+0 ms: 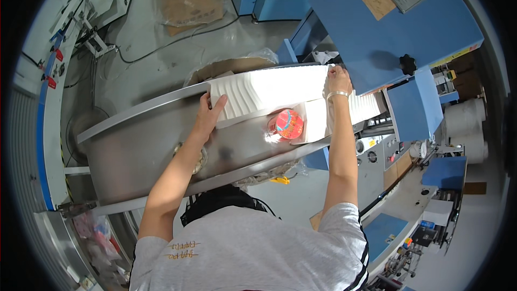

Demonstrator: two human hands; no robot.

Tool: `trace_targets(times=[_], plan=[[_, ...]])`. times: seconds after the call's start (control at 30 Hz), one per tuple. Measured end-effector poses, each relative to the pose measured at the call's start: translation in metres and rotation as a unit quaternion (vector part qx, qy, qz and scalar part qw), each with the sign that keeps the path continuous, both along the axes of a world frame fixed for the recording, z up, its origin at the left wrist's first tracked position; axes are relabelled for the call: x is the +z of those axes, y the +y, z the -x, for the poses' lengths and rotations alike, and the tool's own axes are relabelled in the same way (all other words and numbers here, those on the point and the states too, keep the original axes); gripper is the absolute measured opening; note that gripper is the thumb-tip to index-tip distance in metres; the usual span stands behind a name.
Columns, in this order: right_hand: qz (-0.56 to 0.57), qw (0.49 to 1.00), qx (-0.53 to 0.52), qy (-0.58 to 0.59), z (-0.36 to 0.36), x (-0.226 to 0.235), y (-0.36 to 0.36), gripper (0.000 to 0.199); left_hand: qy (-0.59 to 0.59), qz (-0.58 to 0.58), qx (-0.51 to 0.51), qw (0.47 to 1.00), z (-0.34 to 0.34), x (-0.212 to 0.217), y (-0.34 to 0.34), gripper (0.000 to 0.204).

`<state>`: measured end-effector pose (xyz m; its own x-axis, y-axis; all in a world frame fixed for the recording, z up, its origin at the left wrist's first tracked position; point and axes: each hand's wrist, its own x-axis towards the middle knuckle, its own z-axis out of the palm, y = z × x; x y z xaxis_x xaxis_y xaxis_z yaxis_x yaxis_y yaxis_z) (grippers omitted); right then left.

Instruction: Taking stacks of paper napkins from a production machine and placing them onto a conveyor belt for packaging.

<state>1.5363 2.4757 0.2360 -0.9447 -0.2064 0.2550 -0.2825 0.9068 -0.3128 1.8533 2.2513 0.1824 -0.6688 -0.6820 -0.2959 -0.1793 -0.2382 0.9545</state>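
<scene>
On long grey metal trough (145,153), row of thin white paper-like pieces (285,87) laid lengthwise along far rail; row's left end touched by bare left hand (208,114), thumb and fingers parted, unclenched; row's far edge, farther right, met by bare right hand (339,82), fingers curled, whether grasping cannot be told; round red-topped container (289,124) set nearside of row.

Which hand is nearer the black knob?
Right. The right hand is left of the knob; the left hand is farther left, at the left end of the white stack.
</scene>
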Motion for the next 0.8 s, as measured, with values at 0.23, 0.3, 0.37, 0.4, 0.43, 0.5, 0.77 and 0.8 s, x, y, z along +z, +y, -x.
trace_targets(times=[0.23,0.3,0.37,0.4,0.43,0.5,0.77,0.8], plan=[[-0.037,0.999,0.015,0.033,0.004,-0.008,0.004,0.024,0.016,-0.009,-0.002,1.000,0.001,-0.003,0.000,0.081],[-0.043,0.999,0.011,0.029,-0.005,-0.004,0.001,0.027,0.017,-0.013,-0.001,1.000,0.000,-0.003,-0.001,0.080],[-0.068,0.997,0.000,0.026,-0.018,0.000,-0.001,0.031,0.017,-0.013,0.000,1.000,-0.001,-0.004,-0.001,0.080],[-0.067,0.997,-0.001,0.025,-0.024,0.000,-0.002,0.031,0.017,-0.012,0.000,1.000,-0.001,-0.005,-0.002,0.080],[-0.062,0.997,0.009,0.046,-0.029,0.001,-0.002,0.033,0.017,-0.013,-0.001,1.000,0.000,-0.006,-0.003,0.079],[-0.056,0.996,0.016,0.066,-0.030,0.000,0.000,0.035,0.016,-0.012,-0.004,1.000,-0.001,-0.007,-0.004,0.079],[-0.140,0.988,0.041,0.048,-0.025,0.002,0.000,0.050,0.029,-0.026,-0.002,0.999,-0.001,0.000,-0.002,0.076],[-0.138,0.989,0.039,0.048,-0.026,0.001,0.001,0.050,0.029,-0.024,-0.004,0.999,-0.002,0.001,-0.002,0.076]])
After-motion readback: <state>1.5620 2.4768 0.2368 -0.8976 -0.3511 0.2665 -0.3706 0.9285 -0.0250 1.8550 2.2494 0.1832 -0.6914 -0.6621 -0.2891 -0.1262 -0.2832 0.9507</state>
